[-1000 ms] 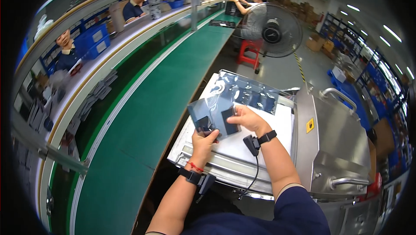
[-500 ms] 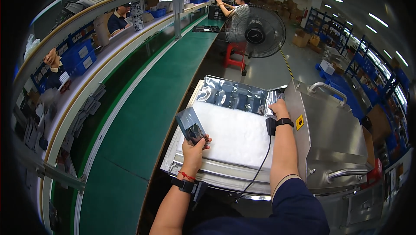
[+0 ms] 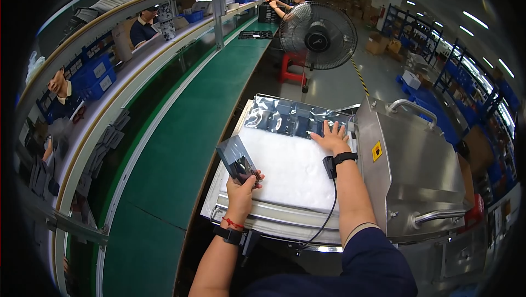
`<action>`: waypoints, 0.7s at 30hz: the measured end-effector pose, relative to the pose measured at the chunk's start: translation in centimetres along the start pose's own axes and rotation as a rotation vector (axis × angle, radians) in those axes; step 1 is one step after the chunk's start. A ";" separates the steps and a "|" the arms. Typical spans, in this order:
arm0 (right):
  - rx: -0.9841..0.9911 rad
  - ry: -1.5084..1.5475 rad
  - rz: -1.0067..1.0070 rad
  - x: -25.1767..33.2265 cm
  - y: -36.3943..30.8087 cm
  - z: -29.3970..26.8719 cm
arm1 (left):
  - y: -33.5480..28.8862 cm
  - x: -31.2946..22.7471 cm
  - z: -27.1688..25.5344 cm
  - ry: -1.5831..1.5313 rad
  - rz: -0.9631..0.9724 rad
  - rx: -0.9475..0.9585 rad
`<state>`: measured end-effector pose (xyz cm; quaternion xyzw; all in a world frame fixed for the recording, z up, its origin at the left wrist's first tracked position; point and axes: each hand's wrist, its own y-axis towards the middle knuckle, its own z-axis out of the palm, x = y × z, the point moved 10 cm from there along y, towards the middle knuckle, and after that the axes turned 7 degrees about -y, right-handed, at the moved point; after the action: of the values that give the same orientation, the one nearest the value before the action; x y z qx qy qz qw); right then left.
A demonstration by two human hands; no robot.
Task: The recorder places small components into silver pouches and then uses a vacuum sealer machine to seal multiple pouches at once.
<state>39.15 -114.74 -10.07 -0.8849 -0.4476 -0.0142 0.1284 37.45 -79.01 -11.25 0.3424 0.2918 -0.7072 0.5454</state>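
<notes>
My left hand is closed around clear plastic bags with dark parts inside, held above the near left of a white pad. A row of clear bags with dark contents lies along the pad's far edge. At the right end of that row, my right hand is spread flat, palm down, its fingertips on the bags; the bag under it is partly hidden. The pad lies on the bed of a steel machine whose lid stands raised on the right.
A green conveyor belt runs along the left, with a shelf rack and co-workers behind it. Beyond the machine stand a black fan and a red stool. A cable hangs from my right wrist across the pad.
My right hand has gone from gripping a bag at the row's right end to lying spread over the bags there. The left hand still holds its bags in nearly the same place.
</notes>
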 end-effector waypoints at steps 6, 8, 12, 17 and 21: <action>-0.058 -0.031 -0.033 2.0 0.2 -2.3 | 0.1 -0.3 -0.7 0.022 0.020 -0.015; -0.109 -0.009 -0.077 3.0 0.7 -5.1 | 0.1 0.0 -0.4 0.020 0.013 0.007; -0.146 0.077 -0.310 6.6 6.0 -8.3 | -0.3 -0.4 -0.2 0.046 0.079 0.007; 0.025 -0.094 -0.330 9.2 10.5 -5.7 | -2.0 -1.9 0.3 0.258 0.247 -0.039; 0.115 -0.003 -0.354 6.9 15.7 -3.0 | -2.1 -1.9 0.7 0.246 0.219 -0.038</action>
<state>56.02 -118.93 -9.56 -0.7835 -0.5966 -0.0096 0.1736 35.62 -77.99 -9.23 0.4458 0.3306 -0.5908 0.5856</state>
